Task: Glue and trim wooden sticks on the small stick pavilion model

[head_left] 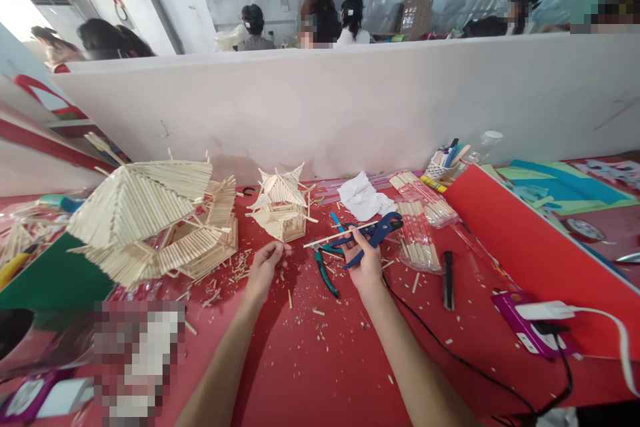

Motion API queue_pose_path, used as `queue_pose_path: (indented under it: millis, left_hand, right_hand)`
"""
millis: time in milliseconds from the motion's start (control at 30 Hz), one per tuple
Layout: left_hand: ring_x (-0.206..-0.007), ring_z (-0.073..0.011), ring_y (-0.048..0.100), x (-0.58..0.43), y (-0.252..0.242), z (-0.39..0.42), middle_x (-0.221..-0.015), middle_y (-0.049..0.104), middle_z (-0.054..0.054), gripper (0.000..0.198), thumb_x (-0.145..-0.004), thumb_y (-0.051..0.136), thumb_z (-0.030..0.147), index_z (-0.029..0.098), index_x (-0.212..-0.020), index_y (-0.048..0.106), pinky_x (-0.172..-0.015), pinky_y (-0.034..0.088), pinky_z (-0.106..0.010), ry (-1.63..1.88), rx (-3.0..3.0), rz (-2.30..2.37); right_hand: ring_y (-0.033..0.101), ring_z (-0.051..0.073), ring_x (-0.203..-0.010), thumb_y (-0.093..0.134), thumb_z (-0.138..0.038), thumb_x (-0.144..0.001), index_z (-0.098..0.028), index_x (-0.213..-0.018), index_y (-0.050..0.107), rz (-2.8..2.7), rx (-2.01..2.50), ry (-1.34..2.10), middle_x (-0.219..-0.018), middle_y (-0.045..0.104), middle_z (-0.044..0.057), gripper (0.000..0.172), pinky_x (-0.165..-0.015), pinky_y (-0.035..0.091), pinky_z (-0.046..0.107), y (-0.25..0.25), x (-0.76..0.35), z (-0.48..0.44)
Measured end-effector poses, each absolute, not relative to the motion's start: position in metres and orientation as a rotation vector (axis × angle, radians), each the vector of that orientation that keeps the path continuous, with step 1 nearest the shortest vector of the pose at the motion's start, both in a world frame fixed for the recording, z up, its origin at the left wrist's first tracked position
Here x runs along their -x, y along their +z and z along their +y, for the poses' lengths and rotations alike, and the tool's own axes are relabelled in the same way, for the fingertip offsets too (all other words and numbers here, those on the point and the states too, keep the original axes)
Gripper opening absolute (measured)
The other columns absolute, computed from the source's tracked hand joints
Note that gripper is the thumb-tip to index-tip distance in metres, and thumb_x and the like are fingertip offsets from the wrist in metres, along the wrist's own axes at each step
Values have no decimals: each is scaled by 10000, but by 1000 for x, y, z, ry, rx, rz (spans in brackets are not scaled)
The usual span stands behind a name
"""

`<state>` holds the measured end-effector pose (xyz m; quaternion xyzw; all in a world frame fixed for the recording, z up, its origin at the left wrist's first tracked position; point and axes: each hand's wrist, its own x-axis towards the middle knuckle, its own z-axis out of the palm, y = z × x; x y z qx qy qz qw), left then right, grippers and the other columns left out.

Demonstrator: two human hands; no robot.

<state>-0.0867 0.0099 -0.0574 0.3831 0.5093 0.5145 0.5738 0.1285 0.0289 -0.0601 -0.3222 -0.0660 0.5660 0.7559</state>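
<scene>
My left hand (266,263) is held over the red table, thumb and fingertips together; whatever might be between them is too small to make out. My right hand (366,263) grips a dark blue two-handled cutter (383,232) along with a thin wooden stick (330,237), which points left toward my other hand. Below the stick lie green-handled pliers (326,275). Just behind my left hand stands a small pavilion model (281,203) of wooden sticks. A larger stick pavilion (145,203) with layered roofs is at the left.
Packs of wooden sticks (419,235), a crumpled white tissue (363,195) and a black-handled knife (449,280) lie to the right. Wood scraps litter the red table (300,373). A power strip (530,333) with cables and a red board (500,233) are farther right. A white partition (300,107) stands behind.
</scene>
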Motion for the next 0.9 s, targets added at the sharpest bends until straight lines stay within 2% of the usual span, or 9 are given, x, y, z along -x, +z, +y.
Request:
queue_pose_path:
  millis: [233, 333, 467, 567, 700, 900]
  left_hand:
    - [-605, -121, 577, 65, -45, -2, -987, 741, -127, 447, -767, 780, 517, 156, -1031, 759, -512, 407, -217, 1049, -1076, 1070]
    - [-568, -94, 551, 51, -44, 0, -969, 732, -107, 507, -753, 783, 547, 151, -1066, 750, -491, 384, -203, 1066, -966, 1011]
    - [-521, -60, 501, 35, -45, 13, -787, 680, -25, 536, -682, 824, 575, 138, -981, 747, -488, 371, -185, 1205, -826, 1071]
    - [-531, -65, 500, 24, -46, 23, -728, 652, -9, 532, -658, 838, 579, 135, -933, 733, -496, 378, -186, 1335, -765, 1079]
    - [-527, -85, 497, 9, -47, 32, -657, 604, 5, 577, -673, 794, 647, 131, -917, 714, -484, 377, -201, 1457, -742, 1066]
    - [-476, -78, 400, 1, -51, 38, -557, 497, 35, 549, -756, 690, 699, 167, -668, 588, -466, 331, -215, 1531, -796, 1099]
  right_hand:
    - [705, 128, -708, 918, -181, -556, -188, -822, 651, -105, 745, 1221, -778, 725, -32, 377, -690, 619, 253, -60, -117, 28]
    - [713, 144, -695, 919, -189, -550, -188, -821, 648, -90, 773, 1219, -763, 729, -27, 383, -669, 620, 264, -59, -109, 33]
    - [700, 134, -652, 930, -186, -516, -178, -821, 640, -68, 789, 1228, -729, 726, -36, 421, -622, 596, 238, -54, -100, 47]
    - [690, 131, -636, 920, -179, -512, -185, -837, 639, -86, 788, 1222, -733, 723, -50, 430, -614, 590, 245, -48, -94, 56]
    - [678, 130, -623, 912, -178, -510, -197, -830, 622, -90, 790, 1206, -740, 719, -60, 433, -603, 588, 253, -44, -89, 62]
    - [679, 140, -635, 916, -208, -517, -194, -838, 643, -105, 786, 1165, -730, 712, -54, 422, -641, 591, 274, -46, -84, 62]
